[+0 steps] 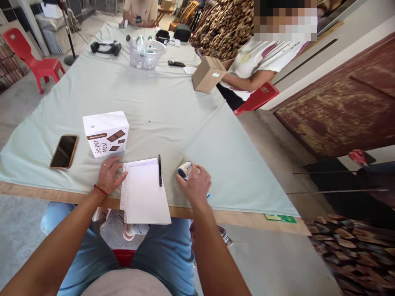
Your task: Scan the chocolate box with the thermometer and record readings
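My right hand (196, 183) is closed around a small rounded white device (184, 169) with dark dots on top and a blue end, at the table surface right of the notepad. A blue tip (208, 196) pokes out beside that hand; what it belongs to is hidden. My left hand (111, 174) lies open, fingers apart, on the cloth at the left edge of the white notepad (146, 193). On the notepad's right side rests a black pen (159, 170). Just beyond my left hand stands a white "Super Meal" box (106, 133).
A phone (64, 152) lies at the left. Farther back are a clear plastic basket (146, 61) of bottles, a dark headset-like object (105, 48) and a cardboard box (208, 75) by a seated person's arm (256, 80). Another person (140, 14) sits at the far end.
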`<action>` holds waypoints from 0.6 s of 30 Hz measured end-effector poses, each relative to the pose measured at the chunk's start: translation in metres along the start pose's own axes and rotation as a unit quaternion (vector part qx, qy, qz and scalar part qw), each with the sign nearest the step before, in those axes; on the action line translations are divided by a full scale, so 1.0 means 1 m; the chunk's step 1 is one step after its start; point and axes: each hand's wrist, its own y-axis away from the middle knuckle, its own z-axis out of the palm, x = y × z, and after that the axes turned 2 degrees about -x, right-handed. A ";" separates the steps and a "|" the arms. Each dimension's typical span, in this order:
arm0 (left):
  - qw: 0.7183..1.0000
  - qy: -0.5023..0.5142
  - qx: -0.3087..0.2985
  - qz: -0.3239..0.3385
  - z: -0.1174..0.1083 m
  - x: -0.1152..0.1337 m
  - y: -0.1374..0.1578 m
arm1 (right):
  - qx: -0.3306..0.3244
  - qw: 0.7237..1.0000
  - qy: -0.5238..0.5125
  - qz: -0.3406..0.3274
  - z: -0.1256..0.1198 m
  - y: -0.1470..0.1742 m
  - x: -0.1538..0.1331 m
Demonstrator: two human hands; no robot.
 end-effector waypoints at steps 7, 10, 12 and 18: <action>0.924 0.113 0.289 -0.225 -0.018 -0.033 -0.001 | -0.198 0.978 0.016 0.064 -0.015 -0.008 0.044; 0.900 0.244 0.241 -0.271 -0.025 -0.063 -0.024 | -0.166 0.974 -0.100 0.118 -0.024 -0.003 0.029; 0.891 0.316 0.180 -0.270 -0.030 -0.077 -0.038 | -0.118 0.958 -0.216 0.147 -0.033 0.007 0.008; 0.862 0.389 0.167 -0.281 -0.040 -0.074 -0.054 | -0.166 0.838 -0.504 0.127 -0.058 0.047 -0.067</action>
